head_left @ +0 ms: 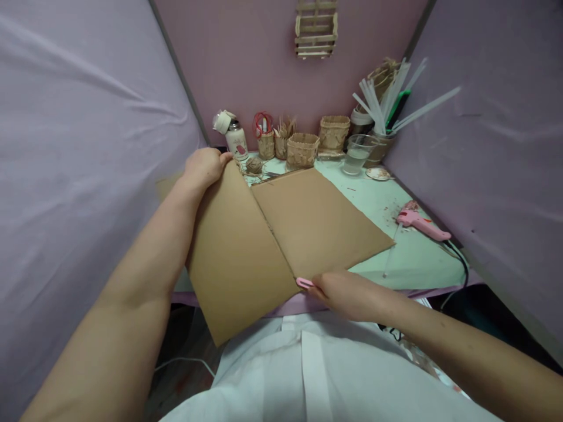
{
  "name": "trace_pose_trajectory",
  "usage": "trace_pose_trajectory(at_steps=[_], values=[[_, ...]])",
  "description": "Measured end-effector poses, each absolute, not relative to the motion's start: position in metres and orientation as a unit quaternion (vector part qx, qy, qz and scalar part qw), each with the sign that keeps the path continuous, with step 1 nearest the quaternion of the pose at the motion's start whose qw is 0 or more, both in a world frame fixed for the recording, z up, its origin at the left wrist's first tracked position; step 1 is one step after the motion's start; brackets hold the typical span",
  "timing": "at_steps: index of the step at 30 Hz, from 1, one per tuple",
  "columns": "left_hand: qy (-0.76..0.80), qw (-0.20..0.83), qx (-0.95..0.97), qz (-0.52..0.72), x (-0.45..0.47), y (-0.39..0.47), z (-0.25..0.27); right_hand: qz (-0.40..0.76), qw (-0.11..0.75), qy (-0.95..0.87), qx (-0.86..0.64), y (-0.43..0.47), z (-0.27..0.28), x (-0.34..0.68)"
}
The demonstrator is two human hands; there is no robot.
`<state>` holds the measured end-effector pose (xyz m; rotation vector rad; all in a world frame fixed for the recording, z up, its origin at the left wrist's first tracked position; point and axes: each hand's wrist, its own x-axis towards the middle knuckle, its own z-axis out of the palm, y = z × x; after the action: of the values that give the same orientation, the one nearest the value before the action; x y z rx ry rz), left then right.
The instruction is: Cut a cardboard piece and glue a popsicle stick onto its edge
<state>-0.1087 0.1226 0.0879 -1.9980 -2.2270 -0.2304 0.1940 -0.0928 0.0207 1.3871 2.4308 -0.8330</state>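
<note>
A large sheet of brown cardboard (272, 234) lies across the pale green table (409, 252), with a straight crease or cut line running from its far side toward me. My left hand (204, 167) grips the cardboard's far left corner. My right hand (347, 293) sits at the near edge, where the line ends, closed around a small pink tool (304, 283) whose tip shows; I cannot tell what kind of tool it is.
A pink glue gun (420, 224) with a black cord lies at the right, a clear glue stick (391, 253) beside it. At the back stand woven baskets (302, 150), a plastic cup (357, 153), a bottle (236, 140) and a holder of glue sticks (382, 111). Purple cloth walls enclose the table.
</note>
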Motion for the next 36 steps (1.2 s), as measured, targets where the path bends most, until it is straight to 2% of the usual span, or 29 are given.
trace_pose_trajectory(at_steps=[6, 13, 16, 19, 23, 27, 36], values=[[-0.725, 0.055, -0.681, -0.081, -0.106, 0.13, 0.082, -0.224, 0.122, 0.837, 0.485, -0.102, 0.026, 0.206], [-0.732, 0.029, -0.678, -0.065, -0.119, 0.136, 0.054, -0.253, 0.171, 0.817, 0.489, -0.104, 0.027, 0.228], [-0.738, 0.011, -0.672, -0.058, -0.126, 0.139, 0.042, -0.269, 0.071, 0.797, 0.536, -0.099, 0.025, 0.235], [-0.739, -0.002, -0.672, -0.056, -0.129, 0.141, 0.029, -0.225, -0.011, 0.766, 0.602, -0.086, 0.021, 0.221], [-0.752, -0.012, -0.658, -0.048, -0.136, 0.139, 0.011, -0.105, 0.006, 0.758, 0.644, -0.068, 0.003, 0.182], [-0.766, -0.022, -0.641, -0.035, -0.157, 0.131, -0.002, -0.033, 0.023, 0.756, 0.653, -0.063, -0.023, 0.159], [-0.776, -0.038, -0.627, -0.051, -0.177, 0.131, 0.004, -0.014, 0.045, 0.76, 0.648, -0.066, -0.028, 0.16]])
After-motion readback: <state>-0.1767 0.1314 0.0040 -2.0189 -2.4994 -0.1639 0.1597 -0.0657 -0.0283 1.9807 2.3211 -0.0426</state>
